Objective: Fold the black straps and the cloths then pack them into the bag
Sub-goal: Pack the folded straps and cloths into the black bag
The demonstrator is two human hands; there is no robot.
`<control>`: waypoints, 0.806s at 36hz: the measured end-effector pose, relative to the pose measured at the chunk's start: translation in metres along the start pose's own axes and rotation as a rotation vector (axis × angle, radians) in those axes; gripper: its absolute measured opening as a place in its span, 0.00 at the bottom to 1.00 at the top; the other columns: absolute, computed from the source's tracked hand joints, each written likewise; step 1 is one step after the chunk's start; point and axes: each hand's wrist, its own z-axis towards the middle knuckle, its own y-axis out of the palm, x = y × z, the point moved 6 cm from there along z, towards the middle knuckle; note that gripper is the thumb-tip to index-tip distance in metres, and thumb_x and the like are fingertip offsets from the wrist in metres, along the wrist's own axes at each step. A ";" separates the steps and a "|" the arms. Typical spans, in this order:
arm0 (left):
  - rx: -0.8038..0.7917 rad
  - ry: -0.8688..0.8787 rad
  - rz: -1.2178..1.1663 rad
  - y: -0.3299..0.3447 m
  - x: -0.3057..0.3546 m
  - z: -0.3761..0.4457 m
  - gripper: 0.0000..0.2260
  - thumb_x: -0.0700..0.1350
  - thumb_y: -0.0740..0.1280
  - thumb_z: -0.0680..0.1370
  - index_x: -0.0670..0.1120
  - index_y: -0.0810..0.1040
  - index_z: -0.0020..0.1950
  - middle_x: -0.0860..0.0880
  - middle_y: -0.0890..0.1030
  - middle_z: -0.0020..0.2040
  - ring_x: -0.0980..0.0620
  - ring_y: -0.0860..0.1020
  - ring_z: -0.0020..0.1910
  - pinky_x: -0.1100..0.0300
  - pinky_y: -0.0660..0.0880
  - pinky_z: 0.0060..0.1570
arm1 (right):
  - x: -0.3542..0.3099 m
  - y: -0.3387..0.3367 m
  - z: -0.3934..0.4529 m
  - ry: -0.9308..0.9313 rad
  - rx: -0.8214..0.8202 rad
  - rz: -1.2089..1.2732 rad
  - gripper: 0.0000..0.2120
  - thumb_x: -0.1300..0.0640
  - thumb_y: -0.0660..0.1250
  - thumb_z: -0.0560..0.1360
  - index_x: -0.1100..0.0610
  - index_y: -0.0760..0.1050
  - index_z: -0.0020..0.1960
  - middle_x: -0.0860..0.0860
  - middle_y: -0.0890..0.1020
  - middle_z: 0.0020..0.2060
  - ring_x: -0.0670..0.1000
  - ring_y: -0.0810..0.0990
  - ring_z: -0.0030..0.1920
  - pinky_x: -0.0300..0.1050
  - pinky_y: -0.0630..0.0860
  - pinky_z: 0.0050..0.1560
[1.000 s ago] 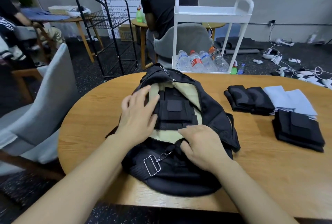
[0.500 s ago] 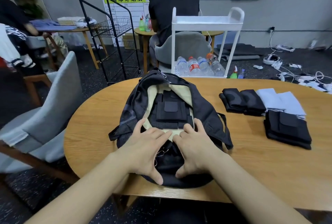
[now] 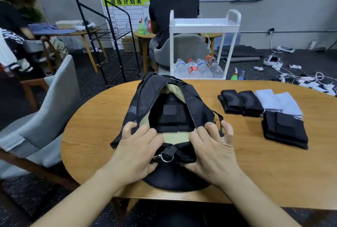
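Black bag [image 3: 197, 105], open on the wooden surface [image 3: 94, 115], both hands at its near rim.

Since half a second ago we have spread our hands apart: the left hand [image 3: 135, 151] and right hand [image 3: 212, 147] now each hold a narrow grip on the bag's edge, pulling the opening wider. We see beige lining and folded black straps [image 3: 170, 115] inside. Further folded black pieces [image 3: 284, 129] and pale cloths [image 3: 279, 102] lie well apart on the right.
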 end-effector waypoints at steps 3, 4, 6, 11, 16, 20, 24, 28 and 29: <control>-0.009 0.005 -0.042 0.005 0.001 -0.002 0.30 0.60 0.80 0.54 0.50 0.69 0.46 0.55 0.70 0.41 0.51 0.69 0.45 0.46 0.61 0.59 | 0.004 0.002 -0.004 0.042 -0.023 0.003 0.24 0.38 0.72 0.57 0.55 0.69 0.38 0.49 0.71 0.35 0.56 0.73 0.47 0.59 0.58 0.65; -0.010 0.003 -0.070 0.005 0.001 -0.003 0.29 0.64 0.78 0.56 0.51 0.70 0.45 0.56 0.70 0.41 0.52 0.69 0.45 0.46 0.61 0.60 | 0.004 0.003 -0.005 0.054 -0.041 0.007 0.24 0.38 0.72 0.56 0.55 0.69 0.37 0.49 0.71 0.35 0.56 0.73 0.48 0.59 0.58 0.65; -0.004 -0.032 -0.148 0.004 -0.001 -0.004 0.26 0.71 0.72 0.61 0.52 0.73 0.44 0.58 0.70 0.40 0.55 0.70 0.46 0.45 0.58 0.64 | 0.004 0.006 -0.007 0.068 -0.075 0.025 0.24 0.39 0.73 0.55 0.56 0.70 0.38 0.50 0.72 0.36 0.56 0.73 0.49 0.60 0.58 0.65; 0.126 -0.227 -0.367 -0.017 -0.018 0.016 0.17 0.66 0.59 0.77 0.56 0.78 0.48 0.62 0.74 0.45 0.59 0.73 0.52 0.50 0.49 0.70 | 0.004 0.003 -0.002 0.039 -0.149 0.078 0.33 0.25 0.65 0.58 0.56 0.74 0.41 0.50 0.74 0.38 0.58 0.74 0.53 0.63 0.59 0.65; 0.064 -0.439 -0.208 -0.020 -0.046 0.056 0.14 0.58 0.68 0.73 0.55 0.80 0.56 0.48 0.69 0.70 0.48 0.65 0.70 0.51 0.47 0.68 | 0.005 -0.006 0.016 0.013 -0.146 0.201 0.32 0.28 0.52 0.75 0.55 0.74 0.36 0.47 0.75 0.35 0.57 0.73 0.54 0.62 0.61 0.64; -0.235 -0.457 -0.074 -0.003 -0.059 0.082 0.19 0.57 0.68 0.74 0.55 0.77 0.65 0.46 0.51 0.80 0.48 0.49 0.78 0.49 0.40 0.72 | 0.013 0.016 0.053 -0.006 -0.185 0.213 0.25 0.40 0.52 0.79 0.53 0.79 0.38 0.47 0.81 0.36 0.55 0.75 0.54 0.55 0.60 0.61; -0.466 -0.340 0.072 0.018 -0.061 0.096 0.23 0.57 0.68 0.74 0.52 0.74 0.67 0.45 0.44 0.81 0.45 0.41 0.79 0.40 0.40 0.73 | 0.016 0.054 0.087 -0.167 -0.491 0.025 0.21 0.45 0.51 0.79 0.53 0.79 0.54 0.51 0.80 0.57 0.56 0.65 0.69 0.60 0.49 0.67; -0.537 -0.307 0.109 0.026 -0.068 0.102 0.33 0.60 0.66 0.74 0.49 0.63 0.76 0.45 0.42 0.81 0.45 0.38 0.79 0.38 0.38 0.72 | 0.030 0.088 0.107 -0.149 -0.699 -0.088 0.22 0.44 0.53 0.81 0.55 0.74 0.67 0.60 0.54 0.77 0.59 0.42 0.78 0.65 0.42 0.72; -0.542 -0.303 0.110 0.026 -0.070 0.104 0.35 0.61 0.64 0.75 0.49 0.59 0.78 0.45 0.42 0.81 0.46 0.38 0.79 0.38 0.37 0.73 | 0.034 0.098 0.110 -0.121 -0.736 -0.097 0.23 0.44 0.52 0.81 0.54 0.73 0.69 0.61 0.47 0.78 0.59 0.39 0.78 0.66 0.40 0.72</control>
